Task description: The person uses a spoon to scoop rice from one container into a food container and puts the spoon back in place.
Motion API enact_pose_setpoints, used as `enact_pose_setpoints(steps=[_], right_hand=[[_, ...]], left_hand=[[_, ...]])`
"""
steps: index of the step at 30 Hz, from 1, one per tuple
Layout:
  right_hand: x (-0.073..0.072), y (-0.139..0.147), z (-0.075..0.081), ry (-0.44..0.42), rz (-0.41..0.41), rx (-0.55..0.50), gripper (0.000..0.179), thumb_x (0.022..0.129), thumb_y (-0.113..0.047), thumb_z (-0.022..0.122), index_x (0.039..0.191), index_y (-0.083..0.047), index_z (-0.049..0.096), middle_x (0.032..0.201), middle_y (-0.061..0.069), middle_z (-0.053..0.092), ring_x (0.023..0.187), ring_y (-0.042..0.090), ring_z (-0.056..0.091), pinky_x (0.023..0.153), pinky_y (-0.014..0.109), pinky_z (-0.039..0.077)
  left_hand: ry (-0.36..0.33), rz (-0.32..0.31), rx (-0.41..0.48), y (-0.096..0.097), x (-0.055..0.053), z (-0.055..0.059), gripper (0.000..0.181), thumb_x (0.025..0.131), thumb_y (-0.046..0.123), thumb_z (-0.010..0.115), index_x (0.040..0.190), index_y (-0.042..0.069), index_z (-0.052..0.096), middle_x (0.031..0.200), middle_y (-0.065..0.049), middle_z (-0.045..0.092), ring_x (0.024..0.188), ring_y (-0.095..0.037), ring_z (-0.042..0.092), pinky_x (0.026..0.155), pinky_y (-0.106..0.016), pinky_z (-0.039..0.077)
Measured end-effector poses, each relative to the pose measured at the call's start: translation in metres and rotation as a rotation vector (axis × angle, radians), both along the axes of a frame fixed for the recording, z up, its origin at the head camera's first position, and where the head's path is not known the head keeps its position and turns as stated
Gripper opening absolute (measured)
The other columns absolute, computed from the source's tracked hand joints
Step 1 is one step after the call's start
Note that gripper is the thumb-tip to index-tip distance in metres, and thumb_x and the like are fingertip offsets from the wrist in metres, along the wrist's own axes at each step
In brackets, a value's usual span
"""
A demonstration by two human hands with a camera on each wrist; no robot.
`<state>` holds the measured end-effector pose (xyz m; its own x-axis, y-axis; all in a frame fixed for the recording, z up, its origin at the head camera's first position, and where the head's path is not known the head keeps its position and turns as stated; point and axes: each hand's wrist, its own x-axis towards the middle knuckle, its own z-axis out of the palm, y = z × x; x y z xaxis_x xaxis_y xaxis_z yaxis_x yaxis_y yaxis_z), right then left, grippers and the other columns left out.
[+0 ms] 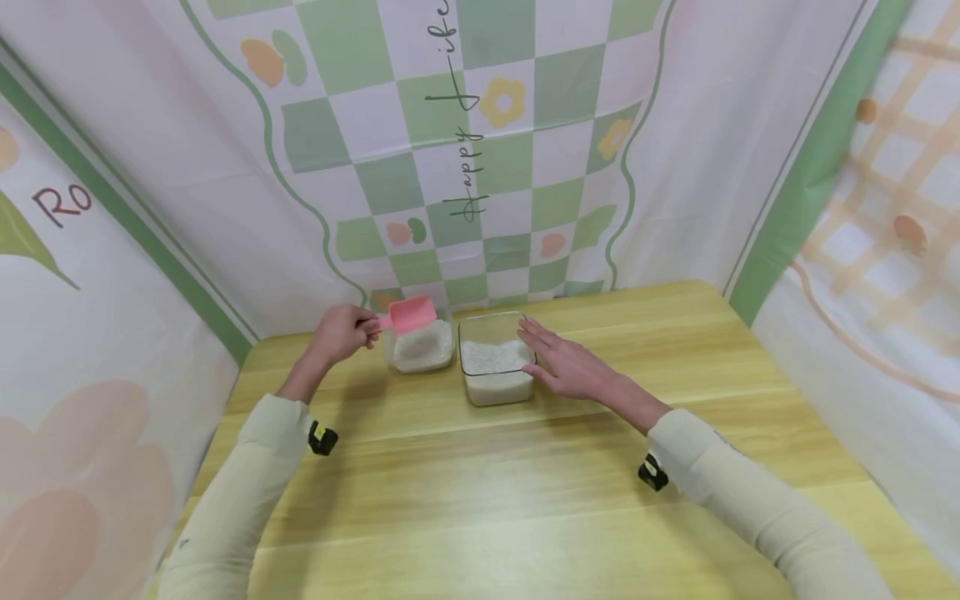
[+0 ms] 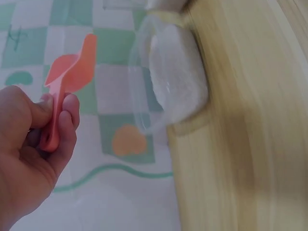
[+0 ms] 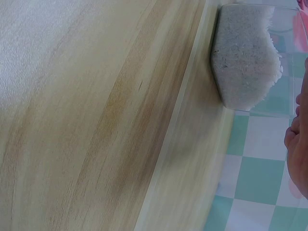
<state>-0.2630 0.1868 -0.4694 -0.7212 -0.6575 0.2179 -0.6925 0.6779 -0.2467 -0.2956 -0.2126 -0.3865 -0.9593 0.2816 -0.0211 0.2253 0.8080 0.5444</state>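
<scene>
My left hand (image 1: 341,335) pinches the handle of a pink scoop (image 1: 412,315), whose bowl hangs above the left clear container (image 1: 422,365). The left wrist view shows thumb and fingers wrapped round the scoop's handle; no grains are visible in its bowl. White rice (image 1: 424,343) lies in that left container. Beside it stands a deeper glass container (image 1: 500,392), also partly filled with white rice (image 3: 245,55). At its right side is my right hand (image 1: 573,367), fingers extended along the rim; whether they touch the glass is hard to tell.
Both containers stand near the back of a wood-grain table (image 1: 480,492), close to a hanging checked cloth (image 1: 495,167). More printed cloth hangs at left and right. A small black camera (image 1: 322,437) is strapped at each sleeve cuff.
</scene>
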Motion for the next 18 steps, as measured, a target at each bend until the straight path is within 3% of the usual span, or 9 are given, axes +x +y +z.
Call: enact_pose_setpoints(steps=[5,10,15,18], right_hand=[[0.000,0.000,0.000,-0.005,-0.001,-0.004,0.064,0.104,-0.031,0.051,0.153,0.005,0.030,0.163,0.023,0.023,0.150,0.036,0.026,0.115,0.052,0.036],[0.000,0.001,0.000,-0.010,-0.003,0.001,0.064,0.104,-0.032,0.050,0.153,0.004,0.029,0.164,0.021,0.021,0.151,0.035,0.025,0.116,0.051,0.036],[0.000,0.000,0.000,-0.011,-0.005,-0.001,0.064,0.104,-0.031,0.050,0.153,0.004,0.030,0.164,0.020,0.020,0.151,0.035,0.024,0.116,0.051,0.035],[0.000,0.000,0.000,-0.006,-0.004,-0.004,0.064,0.104,-0.031,0.051,0.153,0.004,0.030,0.164,0.020,0.021,0.151,0.035,0.025,0.117,0.051,0.035]], left_hand=[[0.049,-0.055,0.012,0.018,0.006,0.011,0.024,0.102,0.012,0.055,0.105,-0.003,0.073,0.085,-0.013,0.073,0.071,-0.018,0.069,0.067,-0.030,0.057],[0.115,-0.143,-0.051,0.041,0.010,0.020,0.022,0.100,0.010,0.057,0.103,-0.002,0.075,0.083,-0.011,0.073,0.069,-0.018,0.070,0.068,-0.031,0.058],[0.301,-0.261,-0.199,0.066,0.013,0.022,0.016,0.094,0.005,0.062,0.096,0.004,0.079,0.077,-0.005,0.074,0.064,-0.013,0.064,0.061,-0.028,0.054],[0.367,-0.307,-0.275,0.081,0.014,0.022,0.017,0.090,0.001,0.062,0.090,0.007,0.078,0.076,-0.004,0.072,0.064,-0.014,0.059,0.059,-0.028,0.050]])
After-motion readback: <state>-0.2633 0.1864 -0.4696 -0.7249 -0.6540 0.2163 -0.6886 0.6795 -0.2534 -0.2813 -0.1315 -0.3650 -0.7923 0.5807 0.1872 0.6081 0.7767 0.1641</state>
